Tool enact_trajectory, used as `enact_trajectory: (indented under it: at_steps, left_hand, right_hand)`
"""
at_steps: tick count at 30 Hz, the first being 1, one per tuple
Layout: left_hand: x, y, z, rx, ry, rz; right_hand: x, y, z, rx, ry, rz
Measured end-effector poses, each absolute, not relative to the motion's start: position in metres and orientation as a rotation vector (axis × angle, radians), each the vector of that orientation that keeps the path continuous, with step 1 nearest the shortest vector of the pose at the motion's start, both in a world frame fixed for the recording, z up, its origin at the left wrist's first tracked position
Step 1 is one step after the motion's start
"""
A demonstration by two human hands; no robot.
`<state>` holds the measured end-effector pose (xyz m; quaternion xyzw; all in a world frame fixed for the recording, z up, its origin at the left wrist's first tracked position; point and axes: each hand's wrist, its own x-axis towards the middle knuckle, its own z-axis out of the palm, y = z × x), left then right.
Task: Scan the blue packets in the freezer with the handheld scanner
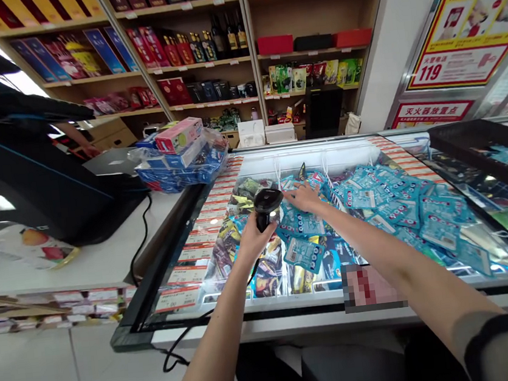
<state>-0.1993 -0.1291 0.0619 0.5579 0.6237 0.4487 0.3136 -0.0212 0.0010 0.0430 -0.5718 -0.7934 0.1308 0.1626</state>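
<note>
My left hand [255, 239] is wrapped round the handle of a black handheld barcode scanner [267, 200], its head pointing away from me. A dark cable [254, 271] trails below it. Just right of the scanner, my right hand [304, 198] reaches over a spread of small blue packets [306, 224], fingers stretched out. It seems to touch the packets; whether a fingertip presses one I cannot tell. One blue packet [304, 254] lies apart, nearer to me. More blue packets [397, 198] are heaped to the right on the glass-topped freezer [191, 329].
Wrapped blue boxes [181, 159] stand at the freezer's back left corner. A black checkout machine [27, 173] is on the counter at left, with a cable [142, 234] hanging down. A dark tray [493, 157] of packets sits at right. Stocked shelves [203, 65] line the back.
</note>
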Motion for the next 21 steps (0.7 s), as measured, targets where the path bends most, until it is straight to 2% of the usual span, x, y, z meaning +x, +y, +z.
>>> enact_trajectory:
  at_steps: [6,12,18,21]
  left_hand:
    - [-0.191,-0.132,0.058,1.730,1.695,1.075]
    - [-0.185,-0.138,0.058,1.776,1.740,1.082]
    - [-0.173,-0.144,0.061,1.827,1.737,0.993]
    - [-0.166,-0.150,0.065,1.850,1.696,1.013]
  right_hand:
    - [0.007,-0.048,0.059,-1.377,-2.312,0.029]
    - [0.034,-0.099,0.057,-1.406,-2.417,0.086]
    - [0.071,-0.115,0.051,-1.580,-2.508,0.110]
    - [0.083,-0.119,0.048,-1.523,-2.558,0.141]
